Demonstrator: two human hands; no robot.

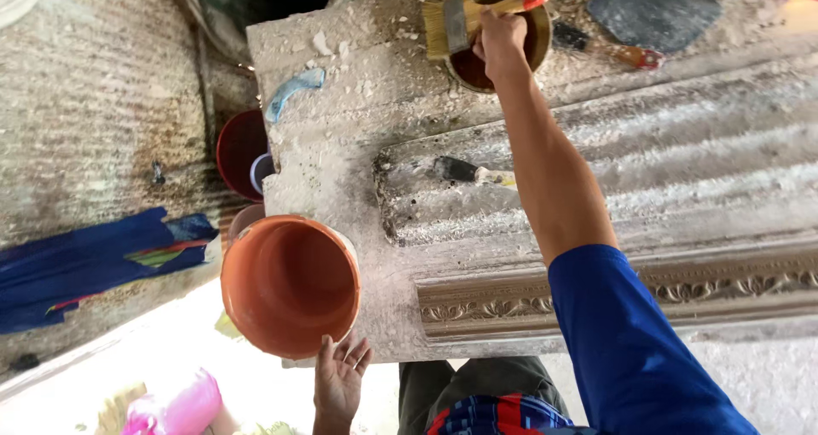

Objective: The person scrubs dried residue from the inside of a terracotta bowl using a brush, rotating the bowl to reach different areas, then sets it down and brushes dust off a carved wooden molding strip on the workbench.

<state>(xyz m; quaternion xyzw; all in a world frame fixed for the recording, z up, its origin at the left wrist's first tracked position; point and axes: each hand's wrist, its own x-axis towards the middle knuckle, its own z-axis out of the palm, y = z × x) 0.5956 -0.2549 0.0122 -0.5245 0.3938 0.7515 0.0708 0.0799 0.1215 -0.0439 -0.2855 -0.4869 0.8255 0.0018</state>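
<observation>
R hand: my arm is stretched out across the desk, fingers closed round the wooden handle of a flat paintbrush. Handle tip is red; bristles are pale, pointing left, w/ a metal ferrule between. Brush sits over the rim of a round tin holding dark brown liquid, at the far edge of the desk.

L hand: open, palm up, fingers spread, holding nothing. It's at the near edge, fingertips just under the rim of an orange bucket, which is tipped so its inside faces me; can't tell if they touch.

Desk top is caked in white dust & flakes. On it lies a long moulded strip w/ ridges, plus a carved ornamental band along its near side. A 2nd small brush, dark handle, rests on the strip just left of my forearm. A scraper w/ a dark blade lies right of the tin
</observation>
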